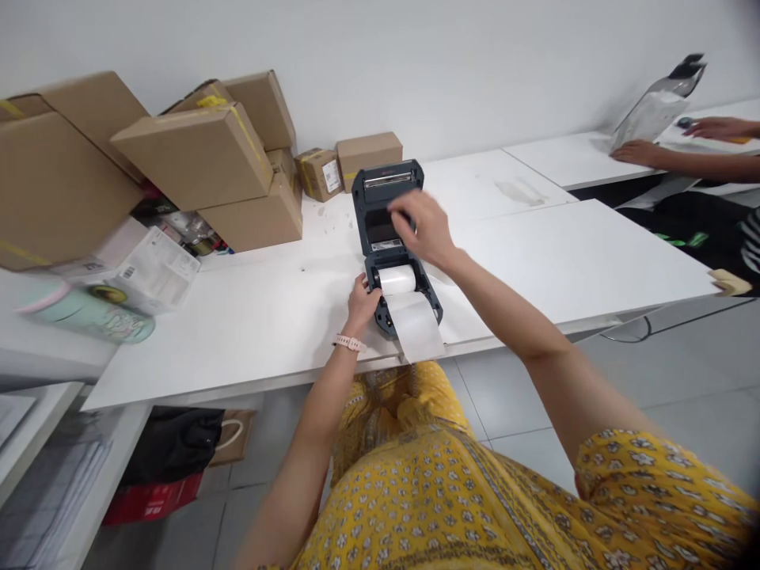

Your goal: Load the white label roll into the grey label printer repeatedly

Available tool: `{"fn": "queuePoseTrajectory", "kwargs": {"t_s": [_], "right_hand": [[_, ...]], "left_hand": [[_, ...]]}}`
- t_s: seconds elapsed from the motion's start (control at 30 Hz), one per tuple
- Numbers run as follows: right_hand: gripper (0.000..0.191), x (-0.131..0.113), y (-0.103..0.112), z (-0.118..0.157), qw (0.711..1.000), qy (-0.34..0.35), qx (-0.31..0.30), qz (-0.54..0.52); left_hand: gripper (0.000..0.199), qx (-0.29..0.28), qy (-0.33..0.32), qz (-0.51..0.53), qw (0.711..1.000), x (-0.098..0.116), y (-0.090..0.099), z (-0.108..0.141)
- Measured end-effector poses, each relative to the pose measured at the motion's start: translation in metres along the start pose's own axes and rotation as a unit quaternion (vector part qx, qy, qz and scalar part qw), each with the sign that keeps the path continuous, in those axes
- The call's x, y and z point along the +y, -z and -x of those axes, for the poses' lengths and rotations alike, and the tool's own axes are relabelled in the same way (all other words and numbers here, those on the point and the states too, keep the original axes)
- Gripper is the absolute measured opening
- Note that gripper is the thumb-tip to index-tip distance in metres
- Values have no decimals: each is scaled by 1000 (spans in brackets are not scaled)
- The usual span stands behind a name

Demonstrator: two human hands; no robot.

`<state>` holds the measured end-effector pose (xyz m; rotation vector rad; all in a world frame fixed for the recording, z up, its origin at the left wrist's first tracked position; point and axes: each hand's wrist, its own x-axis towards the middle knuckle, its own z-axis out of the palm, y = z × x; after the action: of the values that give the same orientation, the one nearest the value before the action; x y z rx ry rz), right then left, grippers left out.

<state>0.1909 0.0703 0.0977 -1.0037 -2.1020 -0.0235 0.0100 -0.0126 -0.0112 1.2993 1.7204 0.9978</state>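
A dark label printer (432, 297) stands on the white table with its lid (389, 198) raised. Inside sits a white paper roll (397, 279), and its loose strip (416, 328) runs out over the front edge of the table. My left hand (361, 305) grips the printer's left side, thumb near the roll. In front of the raised lid is my right hand (424, 226), slightly blurred, its fingers loosely bent and apart from the thumb. Nothing shows in it; whether a fingertip touches the lid I cannot tell.
Cardboard boxes (195, 154) are stacked at the left, beside a white printed box (151, 265) and a mint-green tumbler (95, 313) lying tilted. Smaller cartons (369, 154) stand behind the printer. At the far right, another person's hands (638, 153) are by a clear plastic bag (650, 119).
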Motion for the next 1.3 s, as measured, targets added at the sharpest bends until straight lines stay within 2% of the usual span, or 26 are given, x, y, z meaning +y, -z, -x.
{"fn": "queuePoseTrajectory", "kwargs": {"t_s": [0.1,0.2,0.3,0.43,0.5,0.6,0.7,0.77,0.8,0.87,0.9,0.93,1.0,1.1,1.2,1.3], "right_hand": [[38,-5,-6,36,977,0,-212,-7],[59,4,-16,46,929,-10,-370,21],[78,8,-28,38,893,1,-445,59],[91,2,-46,19,867,20,-489,97],[93,0,-48,10,858,33,-502,99],[97,3,-25,4,877,38,-478,37],[97,10,31,15,917,48,-380,-111],[98,14,74,36,933,32,-298,-199],[98,16,93,51,941,-1,-254,-224],[99,20,118,86,944,-82,-186,-260],[98,22,124,104,944,-120,-157,-266],[94,26,123,122,943,-150,-137,-265],[81,34,109,153,941,-185,-118,-259],[68,46,66,178,937,-200,-131,-256],[64,55,24,181,939,-206,-135,-240],[71,59,9,171,944,-220,-119,-216]], "left_hand": [[66,-20,-13,-106,994,16,4,-10],[63,-27,-27,-164,986,26,3,-8],[64,-5,-26,-182,983,26,0,-1],[66,16,-21,-158,987,23,-2,4],[69,24,-14,-146,989,21,-2,4],[70,26,-20,-133,991,20,-1,5],[67,22,-32,-127,991,18,-1,5],[68,24,-28,-124,992,18,-2,6],[69,26,-26,-121,992,17,-2,6],[72,31,-18,-111,993,16,-3,5],[73,33,-17,-106,994,16,-4,5],[73,35,-17,-101,994,15,-5,5],[74,35,-14,-97,995,15,-6,5],[77,32,-10,-97,995,14,-6,5],[77,32,-10,-87,996,14,-6,5],[76,39,-9,-79,996,13,-7,5]]}}
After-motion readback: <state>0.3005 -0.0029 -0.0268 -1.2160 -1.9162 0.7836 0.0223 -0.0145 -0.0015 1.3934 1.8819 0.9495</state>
